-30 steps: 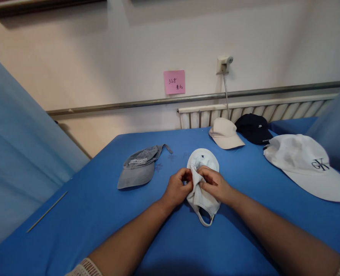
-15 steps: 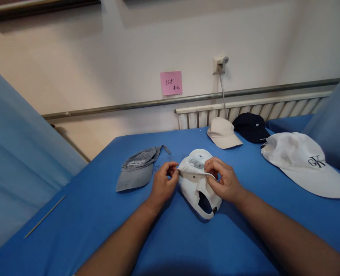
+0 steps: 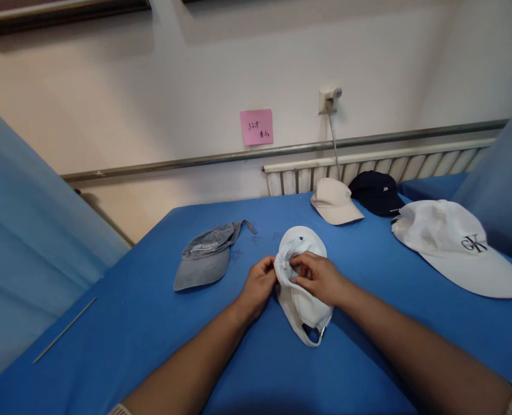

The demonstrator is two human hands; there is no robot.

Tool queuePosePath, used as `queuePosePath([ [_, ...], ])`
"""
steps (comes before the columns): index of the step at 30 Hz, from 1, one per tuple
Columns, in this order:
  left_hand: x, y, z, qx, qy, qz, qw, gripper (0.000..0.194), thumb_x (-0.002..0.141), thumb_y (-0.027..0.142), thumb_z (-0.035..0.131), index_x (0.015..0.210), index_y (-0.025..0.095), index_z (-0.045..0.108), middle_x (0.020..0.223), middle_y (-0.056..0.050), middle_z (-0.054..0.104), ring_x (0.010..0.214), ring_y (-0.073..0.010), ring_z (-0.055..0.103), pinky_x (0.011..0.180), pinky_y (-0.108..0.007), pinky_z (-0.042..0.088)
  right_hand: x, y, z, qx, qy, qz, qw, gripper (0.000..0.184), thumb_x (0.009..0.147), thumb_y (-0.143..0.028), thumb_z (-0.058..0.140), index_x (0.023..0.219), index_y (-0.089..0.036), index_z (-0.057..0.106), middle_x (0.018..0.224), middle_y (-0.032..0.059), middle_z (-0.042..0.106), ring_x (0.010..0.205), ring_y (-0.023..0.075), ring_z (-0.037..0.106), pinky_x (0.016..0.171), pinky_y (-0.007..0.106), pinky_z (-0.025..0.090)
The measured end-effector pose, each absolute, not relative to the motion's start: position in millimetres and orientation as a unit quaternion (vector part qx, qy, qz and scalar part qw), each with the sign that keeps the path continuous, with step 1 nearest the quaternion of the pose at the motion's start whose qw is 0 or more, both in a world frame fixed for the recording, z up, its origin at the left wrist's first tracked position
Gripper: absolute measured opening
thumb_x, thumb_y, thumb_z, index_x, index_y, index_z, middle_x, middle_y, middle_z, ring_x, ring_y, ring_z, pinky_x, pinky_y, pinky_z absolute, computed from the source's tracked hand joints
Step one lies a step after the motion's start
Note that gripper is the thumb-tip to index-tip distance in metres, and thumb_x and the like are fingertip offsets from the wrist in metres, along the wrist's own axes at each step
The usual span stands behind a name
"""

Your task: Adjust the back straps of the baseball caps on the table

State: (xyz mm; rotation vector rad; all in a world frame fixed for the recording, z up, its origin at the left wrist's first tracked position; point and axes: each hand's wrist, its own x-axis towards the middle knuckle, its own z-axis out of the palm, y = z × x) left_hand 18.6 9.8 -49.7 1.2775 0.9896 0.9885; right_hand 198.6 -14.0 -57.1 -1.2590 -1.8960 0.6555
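Note:
A white baseball cap (image 3: 308,302) lies on the blue-covered table in front of me, its brim pointing away and its back strap with a metal buckle towards me. Its crown is creased and sunken in the middle. My left hand (image 3: 260,283) pinches the cap's left side, with the fingertips partly hidden by the fabric. From the right, my right hand (image 3: 319,276) reaches over the sunken crown, thumb and fingers bent together on the cloth. To the left rests a grey cap (image 3: 206,256) with its strap end loose.
Further back are a beige cap (image 3: 334,202) and a navy cap (image 3: 377,192). A large white cap (image 3: 452,245) with black letters lies at the right. A thin stick (image 3: 64,330) is at the left. Blue curtains (image 3: 35,230) hang at both sides; a radiator (image 3: 299,177) lines the wall.
The crown was stretched out between both hands half a second ago and is now sunken again. My right hand has moved left over the crown, and my left hand slightly right.

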Motion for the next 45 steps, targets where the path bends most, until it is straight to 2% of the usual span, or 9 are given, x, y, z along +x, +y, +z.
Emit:
queuePosePath([
  [4, 25.3, 8.8, -55.1, 0.488, 0.407, 0.430, 0.641, 0.031, 0.060, 0.031, 0.079, 0.082, 0.015, 0.064, 0.075, 0.000, 0.066, 0.065, -0.0119, 0.056, 0.066, -0.023, 0.044, 190.8, -19.2, -54.3, -0.530, -0.750, 0.211, 0.336, 0.019, 0.079, -0.028, 0.067, 0.095, -0.020, 0.061, 0.090, 0.0041, 0.064, 0.076, 0.0174, 0.060, 0.069, 0.028, 0.044],
  [9, 25.6, 11.4, -53.9, 0.500, 0.426, 0.445, 0.609, 0.028, 0.063, 0.035, 0.076, 0.078, 0.015, 0.063, 0.069, 0.002, 0.063, 0.060, -0.0096, 0.053, 0.063, -0.022, 0.043, 187.8, -24.1, -48.5, -0.549, -0.762, 0.151, 0.309, 0.004, 0.084, -0.021, 0.056, 0.086, -0.020, 0.059, 0.084, 0.0030, 0.066, 0.073, 0.0163, 0.060, 0.065, 0.027, 0.039],
  [18, -5.0, 18.1, -23.7, 0.683, 0.463, 0.414, 0.383, 0.018, 0.075, 0.031, 0.064, 0.082, 0.015, 0.066, 0.073, -0.001, 0.063, 0.066, -0.0128, 0.055, 0.064, -0.024, 0.044, 217.6, -22.2, -33.6, -0.581, -0.715, 0.008, 0.389, 0.004, 0.082, -0.021, 0.054, 0.085, -0.020, 0.056, 0.076, 0.0017, 0.063, 0.064, 0.0158, 0.057, 0.062, 0.028, 0.038],
  [21, -13.4, 19.3, -16.8, 0.728, 0.464, 0.400, 0.307, 0.018, 0.077, 0.031, 0.063, 0.086, 0.016, 0.068, 0.074, -0.002, 0.064, 0.065, -0.0133, 0.054, 0.062, -0.024, 0.044, 228.8, -21.4, -29.0, -0.557, -0.722, 0.005, 0.411, 0.004, 0.084, -0.022, 0.054, 0.086, -0.020, 0.057, 0.073, 0.0005, 0.061, 0.063, 0.0153, 0.056, 0.061, 0.028, 0.039],
  [25, -15.9, 19.7, -16.1, 0.747, 0.466, 0.401, 0.253, 0.017, 0.079, 0.030, 0.060, 0.087, 0.016, 0.068, 0.078, -0.003, 0.066, 0.068, -0.0141, 0.055, 0.063, -0.025, 0.044, 236.6, -22.6, -24.5, -0.482, -0.759, 0.037, 0.437, 0.010, 0.089, -0.020, 0.050, 0.090, -0.020, 0.060, 0.079, 0.0024, 0.062, 0.072, 0.0164, 0.060, 0.067, 0.028, 0.043],
  [33, -21.0, 25.7, -21.7, 0.748, 0.455, 0.395, 0.279, 0.022, 0.083, 0.034, 0.057, 0.096, 0.017, 0.065, 0.087, -0.004, 0.066, 0.076, -0.0160, 0.059, 0.072, -0.028, 0.047, 245.3, -18.8, -24.8, -0.450, -0.769, 0.077, 0.447, 0.013, 0.091, -0.019, 0.049, 0.090, -0.022, 0.061, 0.084, 0.0037, 0.064, 0.079, 0.0179, 0.061, 0.071, 0.029, 0.045],
  [36, -26.0, 27.5, -15.6, 0.764, 0.449, 0.348, 0.307, 0.025, 0.084, 0.036, 0.055, 0.098, 0.017, 0.063, 0.090, -0.005, 0.067, 0.082, -0.0179, 0.061, 0.075, -0.029, 0.047, 244.6, -17.7, -27.4, -0.459, -0.769, 0.075, 0.438, 0.013, 0.091, -0.019, 0.049, 0.091, -0.022, 0.062, 0.083, 0.0032, 0.064, 0.078, 0.0177, 0.061, 0.071, 0.030, 0.045],
  [41, -34.5, 23.0, -2.7, 0.814, 0.446, 0.201, 0.314, 0.021, 0.076, 0.034, 0.062, 0.089, 0.018, 0.064, 0.083, -0.002, 0.066, 0.075, -0.0174, 0.059, 0.066, -0.027, 0.045, 240.3, -19.5, -28.8, -0.460, -0.778, 0.075, 0.423, 0.013, 0.091, -0.019, 0.048, 0.091, -0.021, 0.061, 0.083, 0.0035, 0.063, 0.078, 0.0176, 0.060, 0.071, 0.030, 0.045],
  [45, -30.5, 15.5, -5.7, 0.825, 0.439, 0.176, 0.308, 0.011, 0.068, 0.025, 0.062, 0.077, 0.019, 0.063, 0.072, 0.001, 0.062, 0.064, -0.0150, 0.054, 0.058, -0.024, 0.040, 238.9, -21.8, -27.9, -0.457, -0.780, 0.077, 0.421, 0.014, 0.091, -0.019, 0.047, 0.091, -0.021, 0.061, 0.083, 0.0038, 0.064, 0.078, 0.0177, 0.060, 0.071, 0.030, 0.046],
])
